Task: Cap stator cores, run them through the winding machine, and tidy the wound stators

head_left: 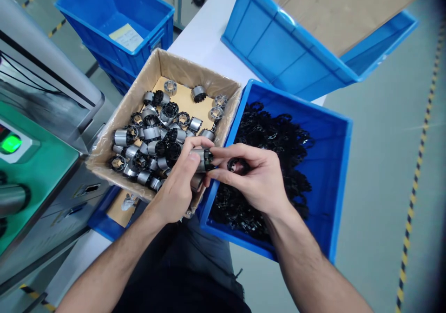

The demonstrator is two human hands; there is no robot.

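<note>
My left hand (pixel 176 185) is closed round a silver metal stator core (pixel 201 161), held above the near right corner of the lined cardboard box. A second metal core (pixel 197 182) shows just under it, partly hidden by the fingers. Thumb and fingertips of my right hand (pixel 263 178) pinch the black toothed end of the upper core. A loose black plastic ring (pixel 238 165) sits inside the curl of that hand. Below it, the blue bin (pixel 327 183) holds a heap of black plastic rings (pixel 265 131).
Several stator cores with black ends (pixel 151 133) lie in the cardboard box (pixel 181 64). A blue crate (pixel 278 43) with brown cardboard stands on the white table (pixel 209 29). Stacked blue crates (pixel 121 57) are at far left. A green-topped machine (pixel 42 164) borders the left side.
</note>
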